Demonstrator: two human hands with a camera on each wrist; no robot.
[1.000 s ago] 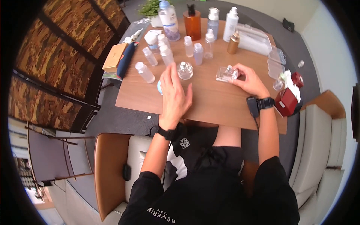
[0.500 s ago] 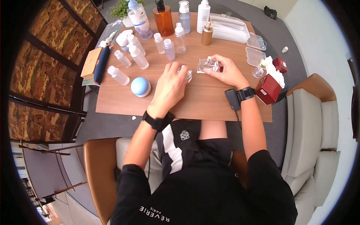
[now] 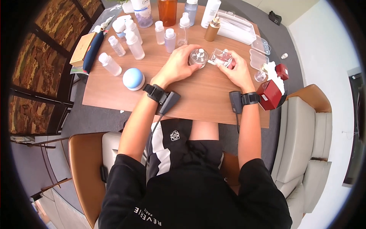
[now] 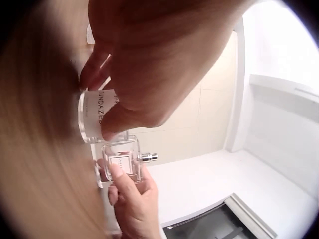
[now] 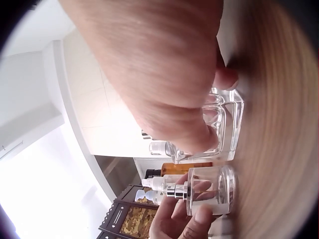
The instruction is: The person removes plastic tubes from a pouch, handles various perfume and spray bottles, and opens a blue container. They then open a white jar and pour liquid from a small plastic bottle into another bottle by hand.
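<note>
My left hand [image 3: 176,65] grips a round, clear glass perfume bottle [image 3: 198,58] around its side, with the silver spray neck uncapped on top. In the left wrist view, printed letters show on the round bottle's label [image 4: 102,107]. Close to its right, my right hand [image 3: 241,71] holds a square glass perfume bottle [image 3: 220,58] between thumb and fingers. The square bottle bears a small framed label [image 4: 121,165] and a silver spray neck [image 4: 148,157]. Both bottles stand side by side, low over the wooden tabletop [image 3: 198,95].
A white jar with a blue lid [image 3: 133,79] sits left of my left hand. Several frosted bottles [image 3: 134,46] stand behind it. A gold pump bottle [image 3: 212,32], an amber bottle [image 3: 167,14] and a clear plastic case [image 3: 238,32] are farther back. A dark red box [image 3: 270,94] lies right.
My left hand has come down to the round bottle, gripped it and brought it rightward beside the square one. My right hand keeps holding the square bottle, which is now turned. The head view has shifted.
</note>
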